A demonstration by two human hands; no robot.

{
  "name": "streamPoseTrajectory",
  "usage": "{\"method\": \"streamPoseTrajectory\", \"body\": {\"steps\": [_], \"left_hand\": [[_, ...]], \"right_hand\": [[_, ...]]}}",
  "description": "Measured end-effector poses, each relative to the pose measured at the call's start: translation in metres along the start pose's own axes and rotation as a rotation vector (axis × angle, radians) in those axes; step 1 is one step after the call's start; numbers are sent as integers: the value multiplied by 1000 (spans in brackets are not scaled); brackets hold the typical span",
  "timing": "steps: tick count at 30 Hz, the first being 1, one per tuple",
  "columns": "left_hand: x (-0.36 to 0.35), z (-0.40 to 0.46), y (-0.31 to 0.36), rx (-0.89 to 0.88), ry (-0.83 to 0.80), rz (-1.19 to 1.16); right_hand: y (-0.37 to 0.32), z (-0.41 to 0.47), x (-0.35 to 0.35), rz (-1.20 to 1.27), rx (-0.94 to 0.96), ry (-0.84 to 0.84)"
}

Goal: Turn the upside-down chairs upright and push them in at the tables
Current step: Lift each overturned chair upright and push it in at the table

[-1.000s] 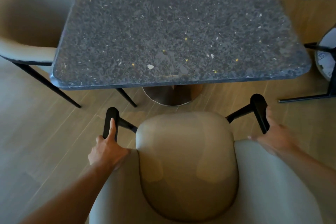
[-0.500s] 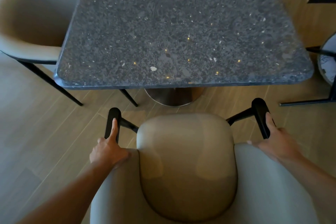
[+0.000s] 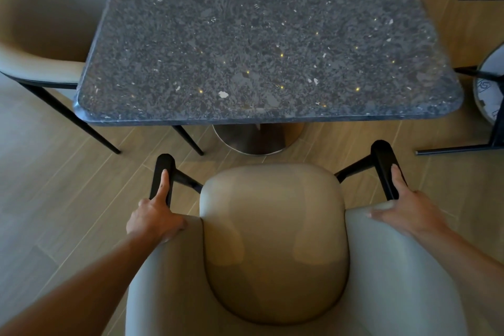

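Note:
A beige padded chair (image 3: pixel 272 240) with black armrests stands upright in front of me, facing the dark speckled stone table (image 3: pixel 259 49). Its seat front stops short of the table's near edge. My left hand (image 3: pixel 155 215) grips the left armrest where it meets the backrest, index finger stretched along the black bar. My right hand (image 3: pixel 401 204) holds the right armrest the same way, thumb on the backrest's top edge. A second beige chair (image 3: pixel 41 22) sits upright at the table's left side.
The table stands on a round metal pedestal base (image 3: pixel 256 139) on a wooden plank floor. At the right edge another chair (image 3: pixel 491 95) shows black legs and a pale round underside, lying tipped or upside down.
The chair and both hands have moved slightly toward the table; the grip on the armrests stays the same.

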State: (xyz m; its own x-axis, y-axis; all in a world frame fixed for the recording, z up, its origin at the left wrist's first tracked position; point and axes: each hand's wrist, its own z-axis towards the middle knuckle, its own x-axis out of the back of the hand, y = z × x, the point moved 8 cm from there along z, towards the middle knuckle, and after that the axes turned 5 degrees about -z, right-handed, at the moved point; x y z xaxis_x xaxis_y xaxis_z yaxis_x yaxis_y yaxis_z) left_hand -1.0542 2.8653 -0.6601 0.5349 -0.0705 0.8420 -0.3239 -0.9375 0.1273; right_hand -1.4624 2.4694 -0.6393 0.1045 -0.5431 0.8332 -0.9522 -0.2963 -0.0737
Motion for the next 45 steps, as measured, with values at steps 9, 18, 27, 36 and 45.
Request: {"method": "streamPoseTrajectory", "body": {"steps": [9,18,27,36,45], "left_hand": [[3,17,4,-32,-55,-62],[37,51,24,-19,-13,-49],[39,88,35,-13,-31,-50],[47,115,44,4,-41,-25],[59,143,53,-19,-19,-14]], "right_hand": [[6,15,1,86,27,-45],[-17,45,28,147,54,-21],[-32,77,37,158,32,-35],[-43,108,46,115,61,-20],[-46,136,48,89,14,-5]]}}
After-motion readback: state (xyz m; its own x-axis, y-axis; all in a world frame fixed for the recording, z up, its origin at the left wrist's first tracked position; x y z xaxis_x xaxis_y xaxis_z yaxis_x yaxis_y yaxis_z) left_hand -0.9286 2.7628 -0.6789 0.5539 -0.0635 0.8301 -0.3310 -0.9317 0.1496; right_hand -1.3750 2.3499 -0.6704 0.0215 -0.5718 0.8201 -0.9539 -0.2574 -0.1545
